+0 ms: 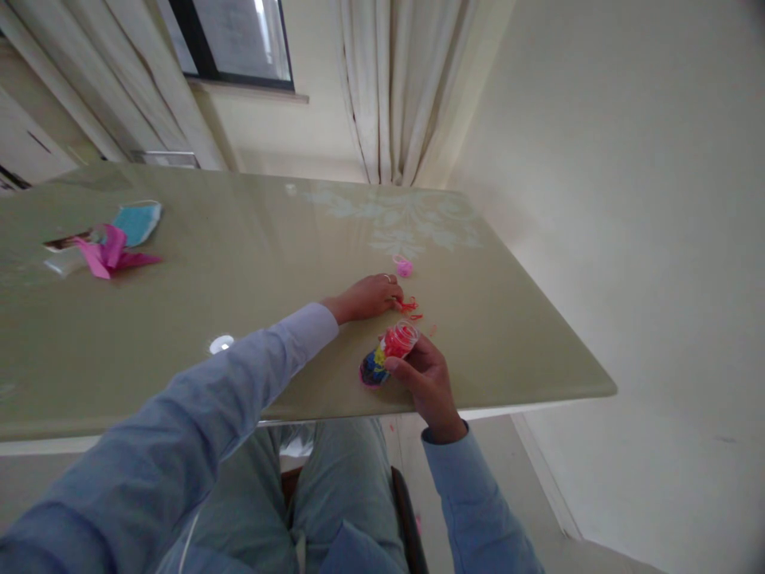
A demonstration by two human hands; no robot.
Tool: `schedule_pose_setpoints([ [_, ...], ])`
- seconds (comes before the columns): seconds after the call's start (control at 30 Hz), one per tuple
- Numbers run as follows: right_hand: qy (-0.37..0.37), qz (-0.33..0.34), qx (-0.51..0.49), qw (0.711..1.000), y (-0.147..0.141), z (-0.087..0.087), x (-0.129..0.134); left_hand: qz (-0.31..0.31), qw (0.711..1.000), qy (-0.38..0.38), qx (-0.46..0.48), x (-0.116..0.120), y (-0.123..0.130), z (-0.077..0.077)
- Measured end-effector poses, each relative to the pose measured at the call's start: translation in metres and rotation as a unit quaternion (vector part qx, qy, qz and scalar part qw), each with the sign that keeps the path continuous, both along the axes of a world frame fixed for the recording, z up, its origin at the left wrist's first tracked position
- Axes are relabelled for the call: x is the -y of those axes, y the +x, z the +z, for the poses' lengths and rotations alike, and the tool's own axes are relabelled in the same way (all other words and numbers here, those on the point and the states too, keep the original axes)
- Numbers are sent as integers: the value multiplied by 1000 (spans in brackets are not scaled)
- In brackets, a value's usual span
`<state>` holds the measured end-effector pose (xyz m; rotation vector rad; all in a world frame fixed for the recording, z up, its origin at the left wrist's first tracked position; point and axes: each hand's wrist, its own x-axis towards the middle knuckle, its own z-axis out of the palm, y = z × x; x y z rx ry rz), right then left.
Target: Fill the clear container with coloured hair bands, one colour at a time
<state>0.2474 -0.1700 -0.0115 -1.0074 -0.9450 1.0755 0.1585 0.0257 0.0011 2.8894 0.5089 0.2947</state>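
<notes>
My right hand (427, 375) is wrapped round a small clear jar (388, 353), tilted with its open mouth up and away from me. Layers of small rubber bands fill it: red near the mouth, then yellow, blue and dark ones. Just beyond the jar, my left hand (370, 296) rests low over the table, its fingertips pinched together on red rubber bands (409, 304). A few more loose red bands lie beside them. Past my left fingers sits a small pink bundle of bands (404, 267).
A round white lid (221, 344) lies by my left forearm. Far left on the table (256, 239) are a pink folded paper (111, 253), a blue face mask (139, 222) and a clear packet (64, 261). A wall (627, 199) runs along the right side.
</notes>
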Motion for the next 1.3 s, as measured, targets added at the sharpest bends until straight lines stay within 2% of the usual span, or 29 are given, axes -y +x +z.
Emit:
schedule_pose_setpoints([
  [0.33, 6, -3, -2, 1000, -2, 2, 0, 29, 999, 23, 6, 3, 6, -10],
  [0.53, 2, -2, -3, 1000, 0, 1, 0, 70, 994, -51, 59, 2, 6, -12],
  [0.6, -1, -2, -5, 1000, 1, 0, 0, 84, 983, -122, 109, 4, 2, -9],
  [0.67, -2, -4, -7, 1000, 1, 0, 0, 92, 943, -259, 190, 8, -5, -4],
  [0.7, -2, -5, -10, 1000, 1, 0, 0, 90, 906, -342, 232, 12, -10, -1],
  [0.77, 2, -6, -14, 1000, -1, 1, 0, 81, 807, -499, 306, 22, -22, 8],
  [0.83, 4, -7, -15, 1000, -2, 2, 0, 66, 696, -618, 359, 34, -35, 17],
  [0.87, 6, -9, -14, 1000, -3, 2, 0, 62, 648, -660, 376, 40, -42, 22],
  [0.93, 8, -13, -9, 1000, -4, 2, 0, 53, 571, -716, 399, 51, -55, 28],
  [1.0, 9, -15, -3, 1000, -4, 1, -1, 49, 518, -748, 411, 60, -66, 33],
  [1.07, 10, -16, 3, 1000, -4, 0, -2, 54, 488, -766, 415, 67, -76, 34],
  [1.17, 22, -27, 22, 999, -6, 0, -5, 64, 474, -775, 414, 76, -89, 37],
  [1.23, 34, -41, 46, 997, -10, 1, -7, 69, 488, -764, 417, 80, -95, 39],
  [1.3, 50, -58, 88, 993, -15, 2, -9, 82, 529, -725, 434, 82, -101, 41],
])
